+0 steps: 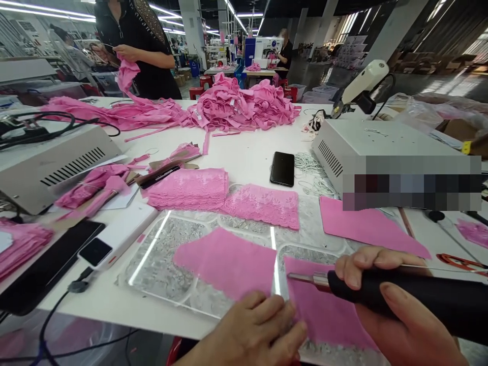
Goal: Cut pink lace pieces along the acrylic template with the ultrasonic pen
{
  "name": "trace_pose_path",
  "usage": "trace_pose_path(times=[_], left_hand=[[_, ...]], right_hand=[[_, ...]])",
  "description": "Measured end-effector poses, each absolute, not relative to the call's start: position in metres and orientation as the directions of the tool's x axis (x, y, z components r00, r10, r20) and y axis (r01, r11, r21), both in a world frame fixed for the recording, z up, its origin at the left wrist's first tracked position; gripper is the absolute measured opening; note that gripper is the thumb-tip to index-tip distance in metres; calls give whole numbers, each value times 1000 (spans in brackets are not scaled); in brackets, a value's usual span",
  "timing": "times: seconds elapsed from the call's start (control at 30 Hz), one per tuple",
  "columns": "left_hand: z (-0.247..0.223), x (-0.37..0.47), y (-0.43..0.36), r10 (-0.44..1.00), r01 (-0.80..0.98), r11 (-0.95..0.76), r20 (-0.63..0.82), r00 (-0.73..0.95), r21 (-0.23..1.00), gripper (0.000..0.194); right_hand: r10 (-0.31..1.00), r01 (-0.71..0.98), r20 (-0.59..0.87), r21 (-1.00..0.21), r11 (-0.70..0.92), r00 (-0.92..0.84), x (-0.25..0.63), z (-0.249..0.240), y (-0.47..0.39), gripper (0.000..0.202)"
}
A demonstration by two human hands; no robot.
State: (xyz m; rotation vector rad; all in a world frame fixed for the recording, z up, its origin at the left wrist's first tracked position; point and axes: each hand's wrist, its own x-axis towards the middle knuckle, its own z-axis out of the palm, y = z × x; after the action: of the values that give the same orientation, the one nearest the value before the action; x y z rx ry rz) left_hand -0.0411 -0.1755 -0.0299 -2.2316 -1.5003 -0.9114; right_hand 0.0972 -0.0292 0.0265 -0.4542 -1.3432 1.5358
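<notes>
My right hand [404, 300] is wrapped round a black handheld tool [419, 295], whose metal tip points left over a pink fabric piece [324, 315]. My left hand [263, 330] rests palm down with fingers lying on the mat, at the lower edge of another pink piece [232, 264]. Both pieces lie side by side on a clear glossy mat [160, 259]. Behind them sit a stack of pink lace [190, 188] and a lace piece [263, 203]. A third plain pink piece [366, 223] lies at the right.
A black phone [282, 169] lies mid-table. Grey boxes [61, 162] stand left and right [389, 147]. A pink garment heap [244, 104] lies at the back, where a person in black [137, 56] holds pink fabric. Red-handled scissors [459, 262] are at far right.
</notes>
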Motion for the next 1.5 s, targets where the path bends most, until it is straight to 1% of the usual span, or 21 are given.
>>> trace_pose_path(times=[0.13, 0.37, 0.5, 0.63, 0.73, 0.9, 1.2, 1.37, 1.43, 1.5], left_hand=[[-27, -42, -176, 717, 908, -407, 650, 251, 99, 13], [-26, -42, -176, 715, 900, -422, 649, 259, 106, 14], [-28, -42, -176, 716, 897, -428, 647, 262, 109, 14], [-30, -42, -179, 707, 881, -466, 635, 312, 87, 15], [-29, -43, -181, 689, 863, -498, 643, 334, 85, 17], [-23, -43, -180, 709, 864, -492, 625, 327, 106, 17], [-20, -43, -180, 717, 863, -489, 623, 314, 127, 14], [-24, -43, -179, 724, 865, -490, 603, 333, 110, 18], [-27, -42, -179, 721, 868, -487, 605, 338, 95, 22], [-29, -42, -179, 703, 867, -491, 625, 340, 81, 23]], right_hand=[[845, -408, 329, -901, 147, -422, 98, 27, -29, 15], [809, -422, 359, -893, 153, -466, 102, 19, -26, 8], [811, -458, 345, -883, 109, -473, 102, 17, -24, 8], [801, -490, 323, -871, 43, -503, 107, 21, -25, 12], [782, -459, 289, -889, 4, -552, 112, 27, -29, 14], [760, -426, 269, -904, -11, -592, 112, 31, -34, 16], [748, -404, 273, -915, 8, -604, 114, 30, -34, 19], [751, -369, 249, -929, 8, -612, 110, 30, -36, 16], [767, -373, 244, -928, 7, -594, 111, 28, -36, 15], [811, -408, 263, -913, 34, -522, 117, 21, -33, 16]])
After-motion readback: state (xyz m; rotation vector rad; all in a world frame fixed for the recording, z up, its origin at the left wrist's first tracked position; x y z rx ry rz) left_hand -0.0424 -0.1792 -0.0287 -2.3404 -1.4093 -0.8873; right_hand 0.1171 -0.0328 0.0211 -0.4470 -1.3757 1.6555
